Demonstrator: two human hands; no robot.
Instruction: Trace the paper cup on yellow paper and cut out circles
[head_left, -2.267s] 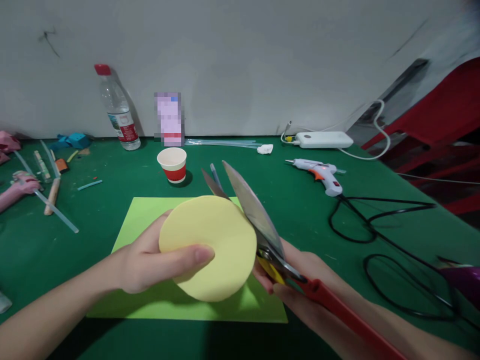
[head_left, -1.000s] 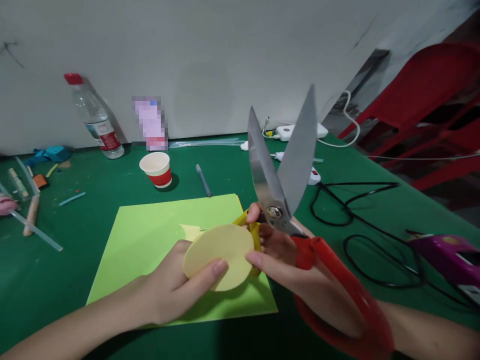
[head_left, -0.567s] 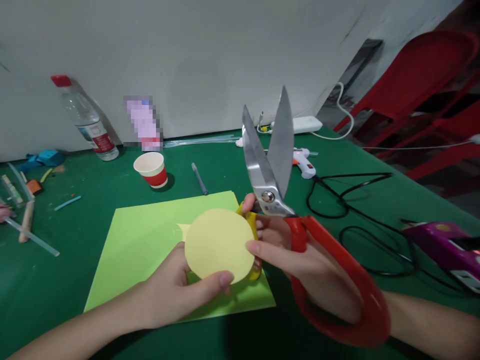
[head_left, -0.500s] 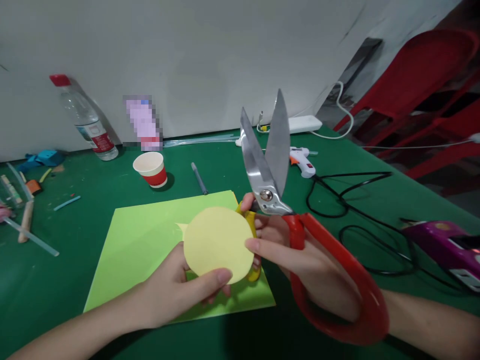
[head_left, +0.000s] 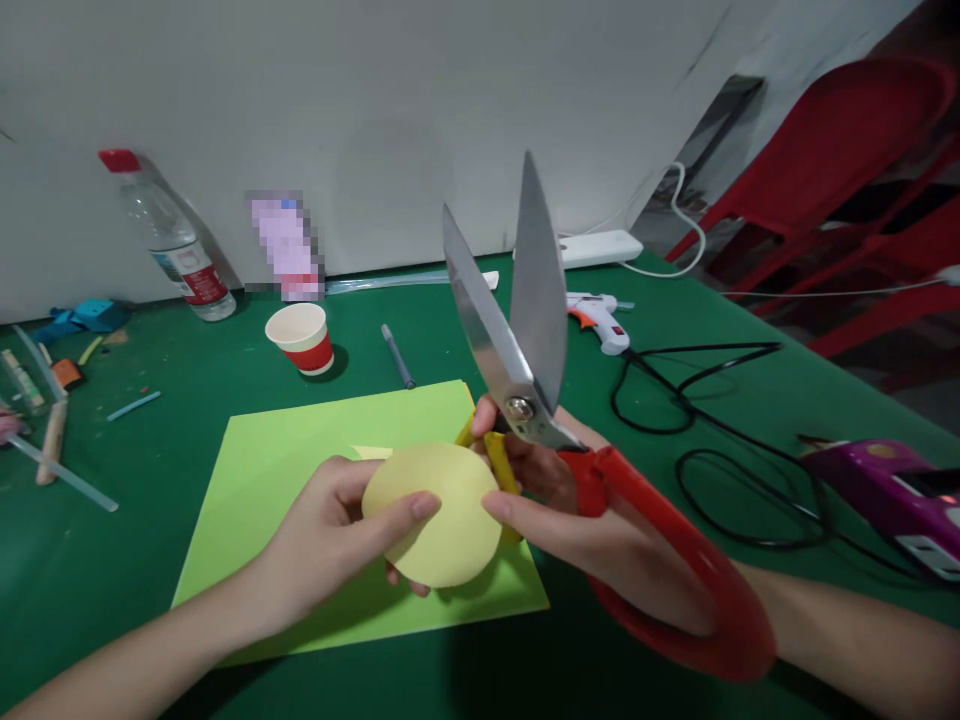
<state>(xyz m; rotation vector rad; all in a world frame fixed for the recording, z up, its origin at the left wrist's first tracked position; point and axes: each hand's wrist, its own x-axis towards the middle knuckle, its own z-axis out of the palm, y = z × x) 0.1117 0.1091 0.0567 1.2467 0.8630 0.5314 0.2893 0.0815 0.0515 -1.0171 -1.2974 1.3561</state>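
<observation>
A pale yellow paper disc is pinched in my left hand, its thumb lying across the front and fingers behind. My right hand grips large scissors with spread steel blades pointing up and away. Their red handle loop lies around the back of this hand, and a yellow handle part shows by its fingers. My right thumb also presses on the disc's right edge. Below the hands lies a light green paper sheet. A small pale paper scrap sits behind the disc, partly hidden.
A red-and-white paper cup, a pen and a water bottle stand or lie toward the wall. At the right are a white glue gun with a looped black cord and a purple device. Craft bits lie at left.
The disc has tilted and moved slightly down, and my left thumb has slid up and left across it. The scissors' blades have swung a little to the left.
</observation>
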